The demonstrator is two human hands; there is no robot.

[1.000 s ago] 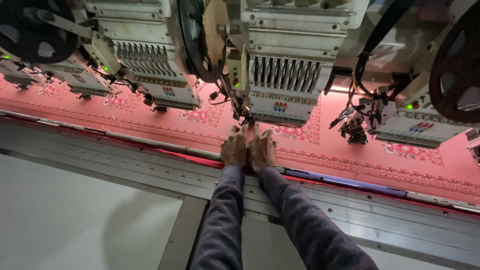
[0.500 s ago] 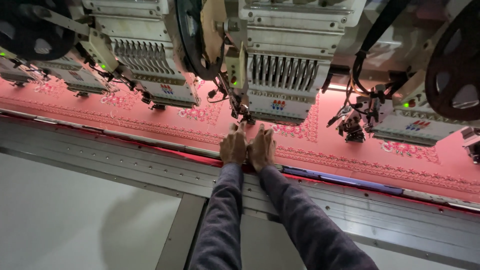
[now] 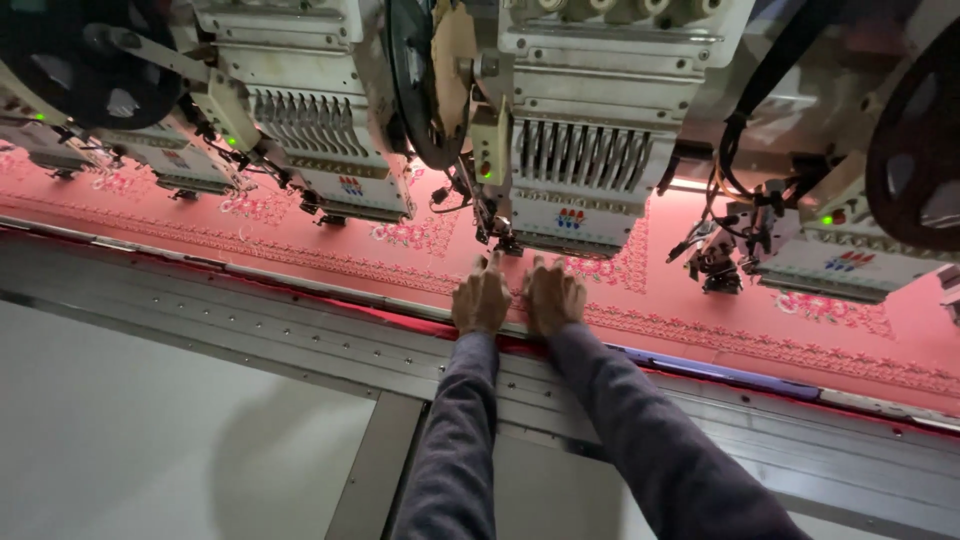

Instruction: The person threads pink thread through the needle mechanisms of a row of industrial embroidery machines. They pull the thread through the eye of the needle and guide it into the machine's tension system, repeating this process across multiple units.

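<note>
My left hand (image 3: 481,298) and my right hand (image 3: 553,296) lie side by side, palms down, on the red embroidered fabric (image 3: 420,262) stretched under a multi-head embroidery machine. Both reach forward with fingertips pointing at the needle area below the middle embroidery head (image 3: 590,150). The fingers are slightly spread and rest on the cloth; nothing is visibly held. Grey sleeves cover both arms. The fingertips lie in shadow under the head, so what they touch there is hidden.
More embroidery heads stand to the left (image 3: 320,140) and right (image 3: 850,240), with black wheels and cables. A grey metal frame rail (image 3: 250,320) runs along the fabric's near edge. A pale table panel (image 3: 150,440) lies below it.
The view has shifted slightly; both hands stay pressed on the fabric under the middle head, almost unmoved.
</note>
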